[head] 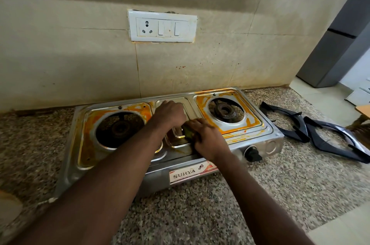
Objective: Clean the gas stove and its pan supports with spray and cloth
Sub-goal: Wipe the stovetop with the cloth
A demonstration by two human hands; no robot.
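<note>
Where the label [192, 171] reads SURYA, right hand [208, 141] around green pad [187, 133] on stove [84, 156].

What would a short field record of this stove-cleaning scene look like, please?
stove: steel two-burner, on the speckled counter, orange stains around both burners
pan supports: two, off the stove, lying on the counter to its right
left hand: rests on the centre panel
right hand: grips a green cloth against the centre panel
spray: not in view
</note>
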